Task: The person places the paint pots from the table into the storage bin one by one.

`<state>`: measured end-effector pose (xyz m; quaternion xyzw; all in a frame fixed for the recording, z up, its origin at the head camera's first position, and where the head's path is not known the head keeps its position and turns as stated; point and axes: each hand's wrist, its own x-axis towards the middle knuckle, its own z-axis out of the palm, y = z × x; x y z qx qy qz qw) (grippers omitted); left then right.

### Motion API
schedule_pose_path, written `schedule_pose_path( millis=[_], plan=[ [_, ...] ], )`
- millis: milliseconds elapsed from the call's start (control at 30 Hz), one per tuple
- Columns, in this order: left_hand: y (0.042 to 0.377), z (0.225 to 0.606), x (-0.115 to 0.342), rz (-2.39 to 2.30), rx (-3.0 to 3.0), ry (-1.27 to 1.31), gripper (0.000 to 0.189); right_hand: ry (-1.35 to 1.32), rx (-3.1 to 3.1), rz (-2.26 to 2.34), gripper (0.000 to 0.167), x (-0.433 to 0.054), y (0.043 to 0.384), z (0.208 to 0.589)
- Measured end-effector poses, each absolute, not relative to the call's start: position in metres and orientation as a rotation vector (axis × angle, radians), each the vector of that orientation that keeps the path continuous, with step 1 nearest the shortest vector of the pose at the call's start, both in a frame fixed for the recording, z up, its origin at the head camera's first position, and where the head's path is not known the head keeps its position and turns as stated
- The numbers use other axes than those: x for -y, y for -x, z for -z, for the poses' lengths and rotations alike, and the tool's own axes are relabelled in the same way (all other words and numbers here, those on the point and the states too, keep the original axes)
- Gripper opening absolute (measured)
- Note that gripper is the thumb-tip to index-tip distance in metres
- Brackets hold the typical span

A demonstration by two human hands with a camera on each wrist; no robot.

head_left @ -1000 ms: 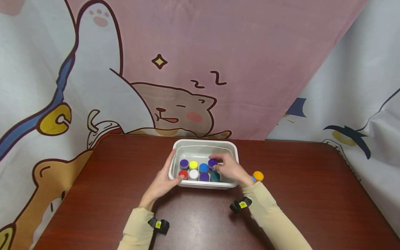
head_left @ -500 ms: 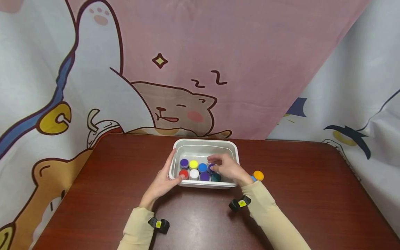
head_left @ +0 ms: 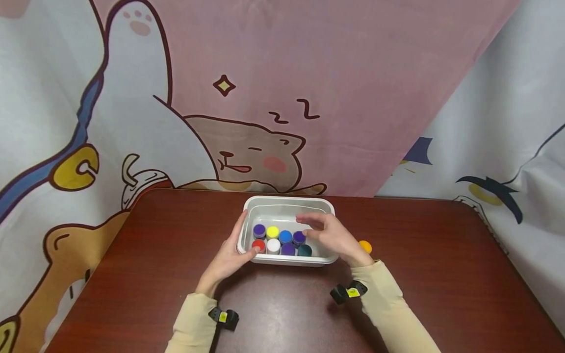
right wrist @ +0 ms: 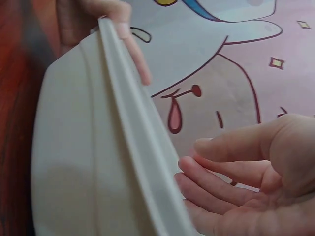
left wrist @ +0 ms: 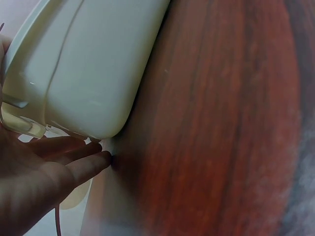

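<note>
A white plastic tub point(head_left: 289, 262) holds several small paint jars in two rows. The back row has purple, yellow point(head_left: 272, 232), blue point(head_left: 285, 237) and purple point(head_left: 299, 239) lids; white point(head_left: 273, 246), purple and dark green point(head_left: 304, 250) lids sit in front, beside a red one point(head_left: 258, 244). My left hand point(head_left: 227, 257) grips the tub's left end, thumb over the rim near the red lid and fingers along the outer wall. Over the tub's right part, my right hand point(head_left: 330, 237) hovers with parted fingers, holding nothing, its thumb close to the back purple jar.
An orange-lidded jar point(head_left: 365, 246) stands on the brown table point(head_left: 423, 274) right of the tub, partly behind my right wrist. A printed cartoon curtain point(head_left: 344, 98) hangs along the table's back edge. Each wrist carries a black camera strap point(head_left: 225, 317).
My right hand has set the back-row purple jar down against the blue one, let go of it and drawn slightly right. The left hand keeps its hold on the tub.
</note>
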<state>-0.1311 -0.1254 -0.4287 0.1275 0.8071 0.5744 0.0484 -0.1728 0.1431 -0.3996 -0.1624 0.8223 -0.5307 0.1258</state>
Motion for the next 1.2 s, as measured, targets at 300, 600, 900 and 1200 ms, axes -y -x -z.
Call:
schedule_pose_path(
  millis=[300, 600, 900, 1200],
  plan=[
    [0.13, 0.426, 0.125, -1.752, -2.475, -0.389, 0.091, 0.496, -2.386, 1.676, 0.037, -0.155, 0.168, 0.386],
    [0.13, 0.423, 0.125, -1.738, -2.469, -0.36, 0.091, 0.385, -2.433, 1.689, 0.038, -0.177, 0.164, 0.38],
    [0.13, 0.424, 0.126, -1.736, -2.466, -0.368, 0.091, 0.345, -2.461, 1.725, 0.042, -0.201, 0.158, 0.38],
    [0.13, 0.424, 0.125, -1.733, -2.458, -0.362, 0.091, 0.297, -2.506, 1.718, 0.041, -0.226, 0.152, 0.389]
  ],
)
